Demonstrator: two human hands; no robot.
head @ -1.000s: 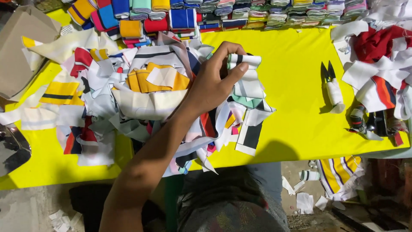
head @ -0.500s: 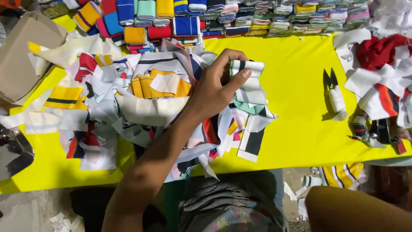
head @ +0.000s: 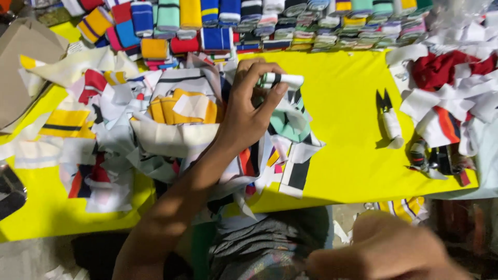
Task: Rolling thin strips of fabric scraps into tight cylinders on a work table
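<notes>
My left hand (head: 249, 111) reaches over the yellow table (head: 342, 155) and pinches a small rolled strip of white cloth with a dark band (head: 282, 79) between thumb and fingers. It is held just above a loose heap of striped cloth scraps (head: 155, 129). My right hand (head: 386, 249) is low at the bottom right, below the table's front edge. It is too blurred to show its fingers or anything in it.
Rows of rolled and folded coloured strips (head: 290, 26) line the far edge. A pair of small snips (head: 389, 119) lies on the yellow surface to the right, beside another heap of white and red scraps (head: 446, 88). A brown cardboard box (head: 26, 67) stands at the left.
My left hand keeps its hold on the rolled strip over the heap. My right hand has risen into view at the bottom right.
</notes>
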